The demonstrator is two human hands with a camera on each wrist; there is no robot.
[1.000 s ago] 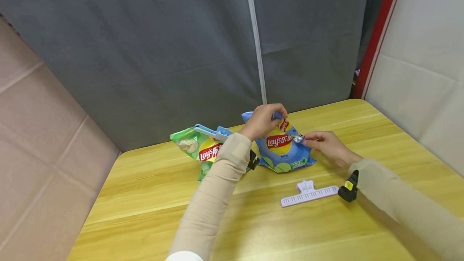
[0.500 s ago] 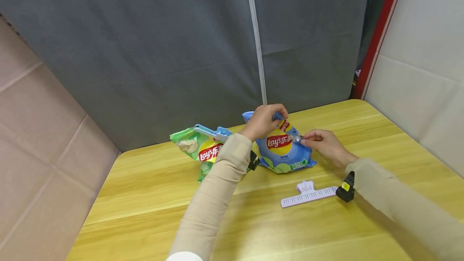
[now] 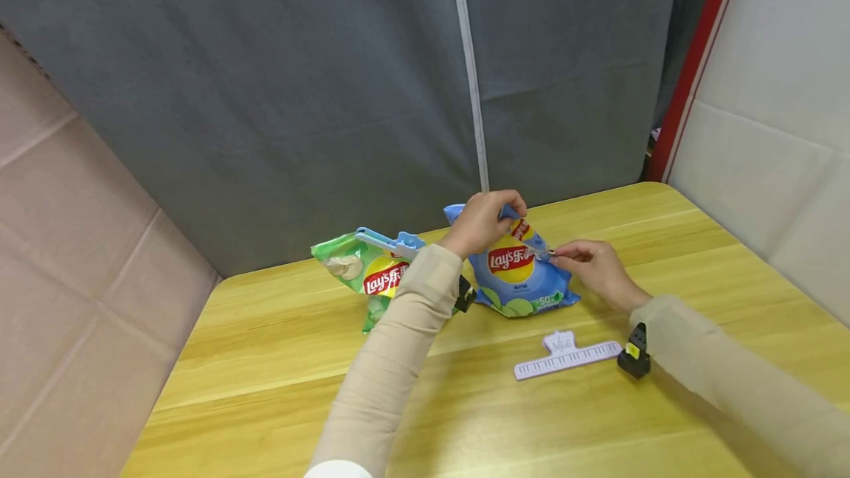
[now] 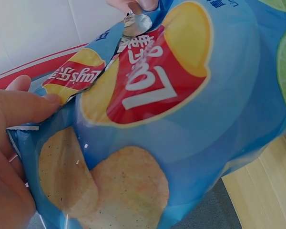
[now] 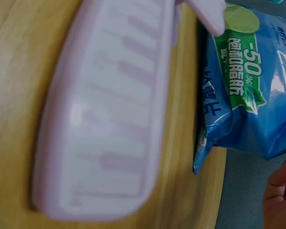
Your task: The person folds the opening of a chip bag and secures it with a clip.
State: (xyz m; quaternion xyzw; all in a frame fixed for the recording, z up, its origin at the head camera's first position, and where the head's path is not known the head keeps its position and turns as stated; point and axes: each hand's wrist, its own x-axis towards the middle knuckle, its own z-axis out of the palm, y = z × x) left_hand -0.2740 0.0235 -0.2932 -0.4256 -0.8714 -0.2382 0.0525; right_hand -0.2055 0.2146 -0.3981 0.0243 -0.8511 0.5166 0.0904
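A blue Lay's chip bag (image 3: pixel 524 288) stands on the table, its top edge folded down over the front. My left hand (image 3: pixel 481 223) grips the folded top at its left; in the left wrist view the thumb (image 4: pixel 31 106) presses on the fold. At the fold's right end, my right hand (image 3: pixel 595 268) pinches the silvery corner (image 4: pixel 137 24) between thumb and fingers. Only part of that hand (image 5: pixel 280 191) shows in the right wrist view. In front of the bag lies a lilac bag clip (image 3: pixel 564 356) with a piano-key pattern, touched by neither hand.
Left of the blue bag, a green Lay's chip bag (image 3: pixel 355 271) lies with a light blue bag clip (image 3: pixel 392 242) across its top, partly hidden by the left forearm. A grey curtain (image 3: pixel 299 131) hangs behind the wooden table (image 3: pixel 265 367); a pale wall (image 3: pixel 777 94) rises at right.
My right hand shifts slightly at the folded corner, its wrist dipping a little. The left hand, both bags and the lilac clip stay almost where they were.
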